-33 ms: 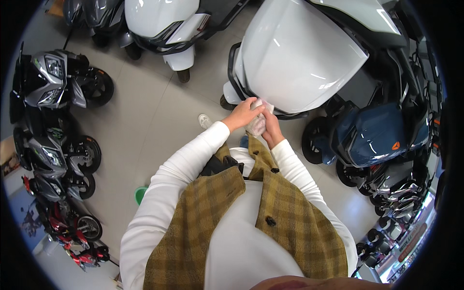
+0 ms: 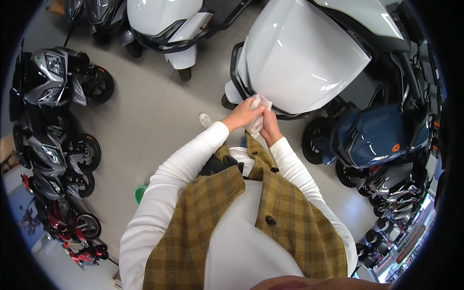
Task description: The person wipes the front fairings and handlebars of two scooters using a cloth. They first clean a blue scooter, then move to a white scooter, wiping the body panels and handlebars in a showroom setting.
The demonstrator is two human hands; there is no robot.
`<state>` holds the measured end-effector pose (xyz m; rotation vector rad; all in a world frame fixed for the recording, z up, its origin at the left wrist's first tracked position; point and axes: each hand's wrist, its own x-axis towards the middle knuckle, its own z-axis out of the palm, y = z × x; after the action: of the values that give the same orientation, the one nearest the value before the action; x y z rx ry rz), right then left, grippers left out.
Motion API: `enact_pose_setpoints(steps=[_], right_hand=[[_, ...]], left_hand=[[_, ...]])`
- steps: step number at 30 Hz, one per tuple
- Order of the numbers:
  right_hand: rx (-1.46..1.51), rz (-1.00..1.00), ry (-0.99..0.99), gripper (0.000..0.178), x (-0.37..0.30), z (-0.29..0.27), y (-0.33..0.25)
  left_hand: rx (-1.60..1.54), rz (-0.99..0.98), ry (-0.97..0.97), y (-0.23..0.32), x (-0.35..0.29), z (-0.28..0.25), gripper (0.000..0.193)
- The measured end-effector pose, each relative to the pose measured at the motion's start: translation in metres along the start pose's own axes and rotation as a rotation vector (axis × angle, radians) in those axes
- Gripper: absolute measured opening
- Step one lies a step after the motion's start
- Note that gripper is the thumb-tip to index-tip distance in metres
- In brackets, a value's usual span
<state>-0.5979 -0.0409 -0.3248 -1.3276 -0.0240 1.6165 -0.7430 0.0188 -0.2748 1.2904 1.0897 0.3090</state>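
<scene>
In front of my waist I hold a crumpled, whitish-pink cloth (image 2: pixel 255 124) between both hands. My left hand (image 2: pixel 241 116) is closed on its upper left part, thumb and fingers pressing the bunched fabric. From the other side my right hand (image 2: pixel 271 127) grips the cloth, its fingers partly hidden behind the folds. A loose corner sticks up above my fingers, and the lower end hangs between my palms. Just beyond my hands is the glossy white front panel (image 2: pixel 299 58) of a scooter, with a black tubular guard (image 2: pixel 235 67) around its lower edge. My hands look close to this guard; whether they touch it I cannot tell.
A blue scooter (image 2: pixel 372 133) stands to the right, with more scooters behind it. Another white scooter (image 2: pixel 164 19) is at the far left. Silver-black scooters (image 2: pixel 50 72) and a red motorcycle (image 2: pixel 58 217) line the left side. A green basin (image 2: pixel 140 194) sits on the tiled floor (image 2: pixel 145 116).
The cloth has shifted a little in my hands: its top corner now spreads upward and its lower part looks narrower. My hands stay in almost the same place.
</scene>
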Motion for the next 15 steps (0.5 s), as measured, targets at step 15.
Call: enact_pose_setpoints(steps=[15], right_hand=[[-0.295,0.066,-0.160,0.059,-0.015,0.130,0.007]], left_hand=[[-0.041,-0.094,0.231,-0.037,-0.011,-0.105,0.068]])
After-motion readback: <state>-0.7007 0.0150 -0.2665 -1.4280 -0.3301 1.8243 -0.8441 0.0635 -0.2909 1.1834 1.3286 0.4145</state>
